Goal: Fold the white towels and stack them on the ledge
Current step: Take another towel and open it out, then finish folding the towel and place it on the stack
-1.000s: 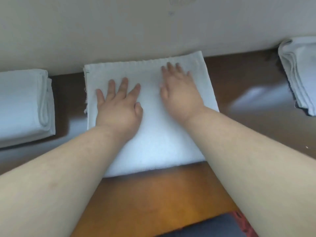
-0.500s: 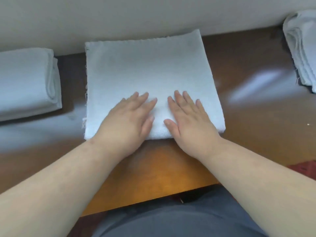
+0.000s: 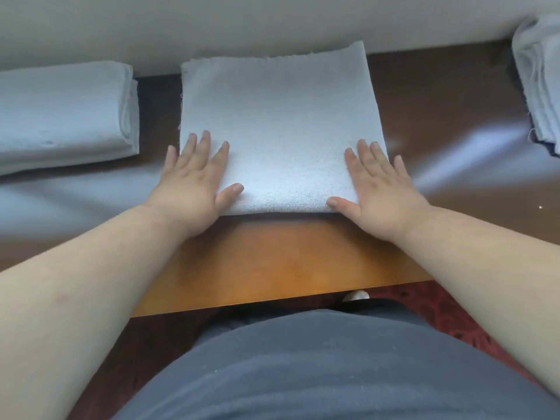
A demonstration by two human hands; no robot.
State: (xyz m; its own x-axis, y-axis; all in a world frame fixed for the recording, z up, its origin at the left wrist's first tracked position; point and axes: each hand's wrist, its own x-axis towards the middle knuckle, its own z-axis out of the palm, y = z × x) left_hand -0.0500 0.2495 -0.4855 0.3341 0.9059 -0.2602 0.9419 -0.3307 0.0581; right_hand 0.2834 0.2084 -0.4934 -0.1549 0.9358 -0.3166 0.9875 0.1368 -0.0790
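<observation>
**Both palms flat at the towel's near corners, fold line running side to side**

Your left hand [image 3: 194, 180] lies flat with its fingers [image 3: 206, 144] straight and slightly spread, pressing the near-left corner of the white towel [image 3: 278, 125]; the little finger hangs off the left edge onto the wood. Your right hand [image 3: 378, 189] mirrors it at the near-right corner, fingers straight and fanned, thumb laid along the near edge. Neither hand grips anything: both simply press down.

The towel sits between your hands and runs away from you. Its near edge is a rounded fold lying across the ledge [image 3: 272, 262], side to side, and its far edge, rough and open, touches the wall [image 3: 272, 22] at the back of the ledge. It looks close to square, a touch deeper than wide from here, though the wide lens may flatter that. Both hands are equally near, one per corner, so either can start the next fold.

Outward now: a folded stack [image 3: 63, 113] lies at the ledge's left end, well apart from your left hand, and a pile of towels [image 3: 539, 92] sits at the right end. By my reading, the stack to your left is where this one goes, so your left hand has the shorter trip.
</observation>
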